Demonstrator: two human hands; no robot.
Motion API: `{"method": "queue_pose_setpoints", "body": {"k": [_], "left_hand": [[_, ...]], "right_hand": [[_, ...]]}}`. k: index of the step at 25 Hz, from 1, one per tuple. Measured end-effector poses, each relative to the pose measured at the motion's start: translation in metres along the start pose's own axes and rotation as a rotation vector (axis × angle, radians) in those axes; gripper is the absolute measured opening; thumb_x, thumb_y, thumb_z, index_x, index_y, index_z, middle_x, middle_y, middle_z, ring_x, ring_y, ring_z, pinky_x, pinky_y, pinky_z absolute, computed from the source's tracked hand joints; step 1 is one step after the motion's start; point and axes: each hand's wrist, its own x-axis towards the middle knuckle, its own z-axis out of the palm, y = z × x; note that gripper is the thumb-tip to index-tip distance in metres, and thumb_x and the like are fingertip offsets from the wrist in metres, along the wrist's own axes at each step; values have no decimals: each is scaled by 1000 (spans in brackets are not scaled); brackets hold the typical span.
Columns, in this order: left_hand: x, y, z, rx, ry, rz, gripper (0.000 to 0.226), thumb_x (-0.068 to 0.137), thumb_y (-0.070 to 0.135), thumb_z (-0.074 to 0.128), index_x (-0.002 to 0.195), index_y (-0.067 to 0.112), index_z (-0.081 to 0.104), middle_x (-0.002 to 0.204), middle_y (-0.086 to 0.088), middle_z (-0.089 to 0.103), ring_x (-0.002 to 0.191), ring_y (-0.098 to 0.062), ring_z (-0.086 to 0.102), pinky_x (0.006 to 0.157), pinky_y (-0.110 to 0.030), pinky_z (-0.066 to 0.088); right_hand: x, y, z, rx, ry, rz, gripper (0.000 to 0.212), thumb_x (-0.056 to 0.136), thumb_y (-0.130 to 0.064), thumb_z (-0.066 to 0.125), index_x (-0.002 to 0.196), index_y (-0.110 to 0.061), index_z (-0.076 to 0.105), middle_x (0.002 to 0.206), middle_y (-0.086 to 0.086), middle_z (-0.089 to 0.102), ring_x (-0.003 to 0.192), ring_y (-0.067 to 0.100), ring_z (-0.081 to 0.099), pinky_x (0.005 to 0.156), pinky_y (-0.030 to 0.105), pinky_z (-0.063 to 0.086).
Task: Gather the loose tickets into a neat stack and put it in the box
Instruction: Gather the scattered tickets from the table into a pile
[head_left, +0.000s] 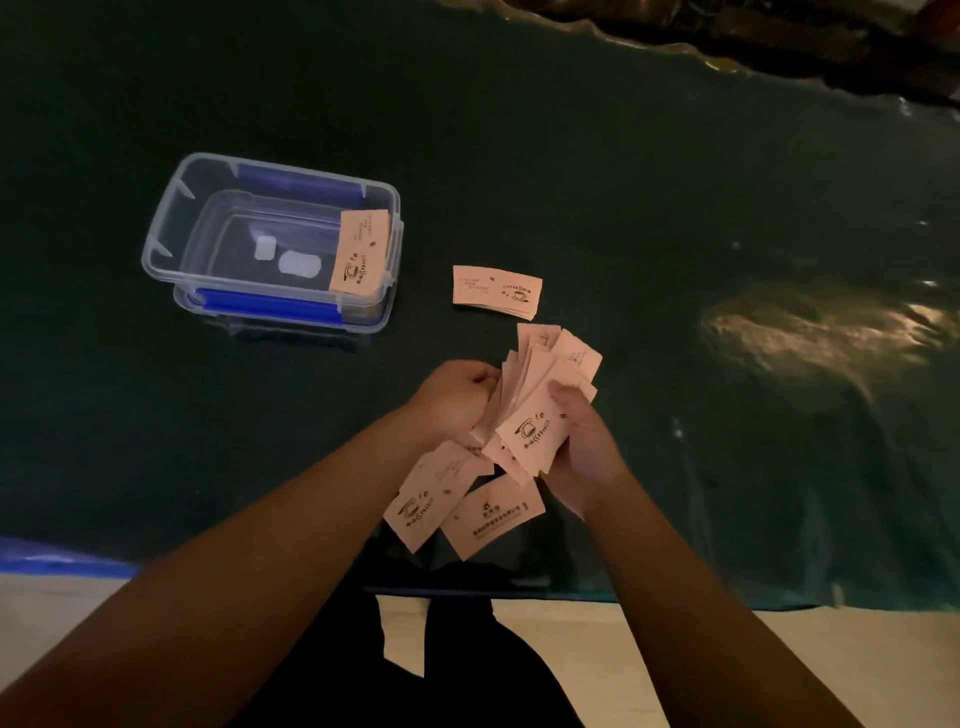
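An untidy bunch of pale pink tickets (540, 395) with a coffee-cup print is held over the dark table between both hands. My left hand (457, 400) grips its left side, and my right hand (587, 447) grips its right side with the thumb on top. Loose tickets (441, 499) lie on the table just below the hands. A small neat stack of tickets (496, 290) lies further away. The clear plastic box (171, 234) with blue clips stands at the left, with a stack of tickets (359, 250) leaning inside against its right wall.
The table is covered by a dark green glossy sheet (675, 208) that wrinkles at the right and far edge. The front edge of the table runs just below the loose tickets, with light floor (623, 654) beyond it.
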Motion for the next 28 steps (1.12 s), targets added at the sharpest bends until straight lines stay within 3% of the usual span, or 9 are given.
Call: {"method": "queue_pose_setpoints", "body": {"k": [2, 4, 8, 10, 17, 22, 25, 28], "left_hand": [[-9, -11, 0, 105, 29, 55, 25, 105, 23, 55, 125, 27, 68, 116, 3, 72, 102, -14, 69, 90, -37, 56], [-26, -31, 1, 322, 108, 71, 32, 100, 33, 62, 131, 26, 61, 128, -1, 66, 110, -14, 63, 93, -34, 52], [-66, -69, 11, 870, 68, -68, 95, 75, 73, 71, 149, 23, 39, 148, -5, 46, 135, -25, 46, 107, -46, 47], [-74, -80, 18, 960, 64, -39, 100, 74, 75, 71, 150, 21, 36, 150, -6, 44, 137, -25, 45, 110, -47, 45], [-61, -73, 19, 954, 73, 63, 95, 71, 63, 77, 149, 23, 39, 145, -5, 46, 131, -24, 46, 108, -48, 43], [-46, -53, 8, 947, 16, 144, 88, 69, 65, 75, 144, 34, 42, 141, -1, 45, 129, -26, 46, 105, -56, 46], [-38, -43, 9, 685, 1, 62, 78, 66, 64, 77, 132, 32, 51, 127, 5, 60, 111, -17, 58, 89, -42, 54], [-37, -39, 19, 375, -20, 19, 63, 75, 49, 82, 128, 30, 56, 118, 9, 66, 102, -12, 65, 78, -33, 55]], "right_hand": [[-3, -3, -8, -12, 9, -8, 26, 103, -31, 64, 128, -26, 68, 111, 9, 84, 116, 34, 73, 85, 53, 64], [-7, -3, -18, -5, 40, -10, 24, 103, -31, 64, 127, -26, 67, 112, 9, 83, 115, 33, 72, 78, 50, 64], [-14, 5, -35, -6, 99, -1, 26, 104, -31, 62, 129, -24, 66, 114, 11, 76, 110, 33, 72, 88, 55, 60], [-17, 13, -40, -34, 114, 2, 24, 105, -32, 62, 126, -24, 68, 106, 9, 79, 106, 33, 73, 90, 57, 60], [-28, 27, -43, -178, 80, 27, 21, 104, -36, 63, 120, -26, 73, 94, 8, 81, 102, 35, 74, 103, 61, 57], [-35, 32, -42, -211, 24, 26, 22, 104, -36, 62, 122, -27, 70, 90, 5, 82, 94, 31, 78, 89, 53, 64], [-34, 36, -38, -158, 46, 19, 23, 104, -34, 62, 125, -27, 69, 90, 5, 83, 96, 32, 77, 93, 55, 62], [-32, 38, -34, -103, 79, 0, 21, 104, -35, 62, 122, -27, 69, 85, 4, 83, 94, 30, 76, 100, 58, 58]]}}
